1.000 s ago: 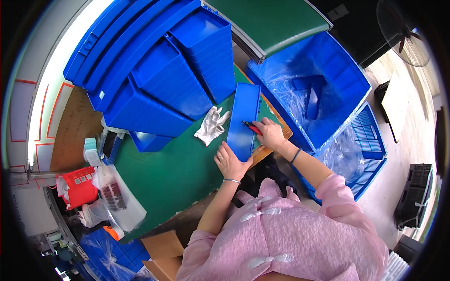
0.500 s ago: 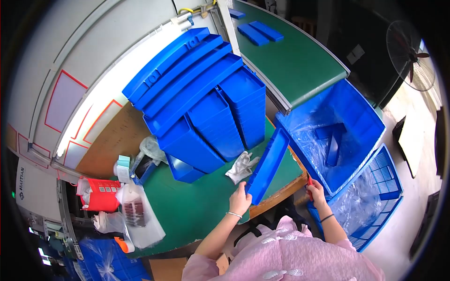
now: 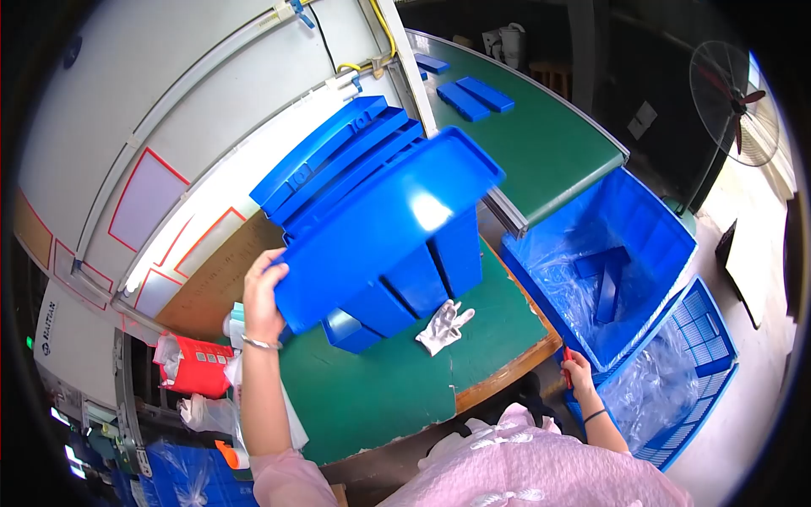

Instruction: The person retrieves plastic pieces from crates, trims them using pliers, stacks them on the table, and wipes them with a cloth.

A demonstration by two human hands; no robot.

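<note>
Left hand (image 3: 265, 297) pinches a blue tray (image 3: 384, 224) by 1 end, right hand (image 3: 580, 373) clasps, seemingly, red pliers (image 3: 568, 368).

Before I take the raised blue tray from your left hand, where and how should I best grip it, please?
Probably pinch the rim at the free end of the raised blue tray, coming from the side of the long green surface. The left hand grips the opposite end, and the projecting rim there looks clear for fingers at the free end.
</note>
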